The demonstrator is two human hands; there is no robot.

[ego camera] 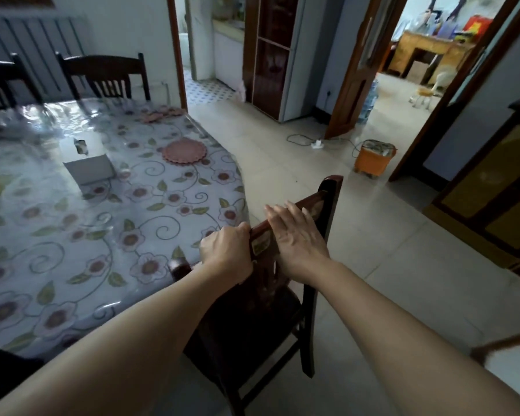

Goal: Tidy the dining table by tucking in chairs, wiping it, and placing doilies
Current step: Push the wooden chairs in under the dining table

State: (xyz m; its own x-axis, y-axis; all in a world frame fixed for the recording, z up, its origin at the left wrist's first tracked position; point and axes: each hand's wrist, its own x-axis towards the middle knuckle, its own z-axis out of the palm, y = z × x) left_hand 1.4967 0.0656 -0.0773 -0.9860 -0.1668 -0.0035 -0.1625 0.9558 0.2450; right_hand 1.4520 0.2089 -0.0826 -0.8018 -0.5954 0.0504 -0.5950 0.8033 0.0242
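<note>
A dark wooden chair (327, 199) stands at the near right side of the dining table (72, 235), which wears a floral cloth under clear plastic. My left hand (227, 250) grips the chair's top rail with curled fingers. My right hand (294, 232) lies on the same rail further right, fingers straight and flat. A round pink doily (184, 151) lies on the table toward its right side. More pink doilies (159, 114) are stacked near the far edge.
A white tissue box (87, 169) sits mid-table. Two dark chairs (105, 75) stand at the far side. On the tiled floor are an orange bucket (373, 159), a power strip with cable (317, 144) and a water bottle (370, 100). A wooden cabinet (493, 190) stands at right.
</note>
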